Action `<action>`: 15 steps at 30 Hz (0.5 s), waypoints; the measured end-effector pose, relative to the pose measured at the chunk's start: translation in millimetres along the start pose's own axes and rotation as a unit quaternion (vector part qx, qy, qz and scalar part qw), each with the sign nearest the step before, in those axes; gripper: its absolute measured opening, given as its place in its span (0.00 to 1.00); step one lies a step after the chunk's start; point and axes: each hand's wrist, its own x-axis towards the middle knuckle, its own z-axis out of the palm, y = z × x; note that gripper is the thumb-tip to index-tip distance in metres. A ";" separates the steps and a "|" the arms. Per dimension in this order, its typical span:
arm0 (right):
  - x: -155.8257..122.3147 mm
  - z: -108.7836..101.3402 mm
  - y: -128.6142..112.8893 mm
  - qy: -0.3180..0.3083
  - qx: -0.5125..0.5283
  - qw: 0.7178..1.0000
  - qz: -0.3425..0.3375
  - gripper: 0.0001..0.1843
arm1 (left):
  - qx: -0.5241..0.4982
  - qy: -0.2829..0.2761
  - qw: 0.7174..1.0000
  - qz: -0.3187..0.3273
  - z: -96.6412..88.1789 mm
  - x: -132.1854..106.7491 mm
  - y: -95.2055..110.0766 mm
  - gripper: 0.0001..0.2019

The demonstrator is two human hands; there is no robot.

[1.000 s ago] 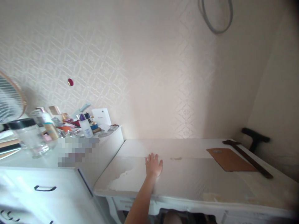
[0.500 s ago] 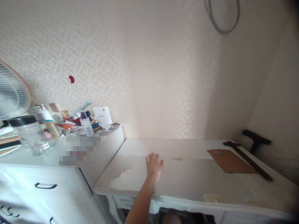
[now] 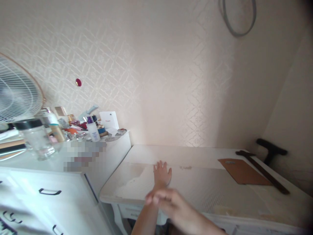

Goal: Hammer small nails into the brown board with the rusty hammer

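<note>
At the far left a round fan (image 3: 17,89) with a wire grille stands at the back of a white chest of drawers (image 3: 49,182), whose dark drawer handles face the room. On top of the chest sits a clear glass jar (image 3: 36,140) with a black lid, and behind it a huddle of small bottles and pots, among them a white bottle (image 3: 93,130) with a purple cap and a small white box (image 3: 109,120) leaning near the wall. A small red dot (image 3: 78,82) is stuck on the patterned wallpaper above them.

Just right of the chest, and lower, is the white bench (image 3: 200,186), its top worn and patchy near the left end. The left hand (image 3: 162,174) lies flat on that worn part, palm down and fingers spread, gripping nothing, with the forearm running back toward the near edge. In front of it, nearer to me, the right hand (image 3: 168,202) hangs over the bench's near edge, just above the left wrist. It is badly blurred; the fingers look loosely extended, and I cannot tell whether it is open or closed, nor whether it touches the other arm.

Further right on the bench, well apart from both hands, lies a flat brown board (image 3: 243,172), and just beside it a long dark stick (image 3: 262,171) lies slanted along the top. A black T-shaped handle (image 3: 271,152) stands in the corner behind. High on the wall hangs a grey ring (image 3: 238,18).
</note>
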 end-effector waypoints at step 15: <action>-35.4 -84.9 152.5 0.101 -0.517 0.774 0.351 0.32 | 0.001 -0.001 1.000 -0.001 -3.5 0.5 0.6 0.29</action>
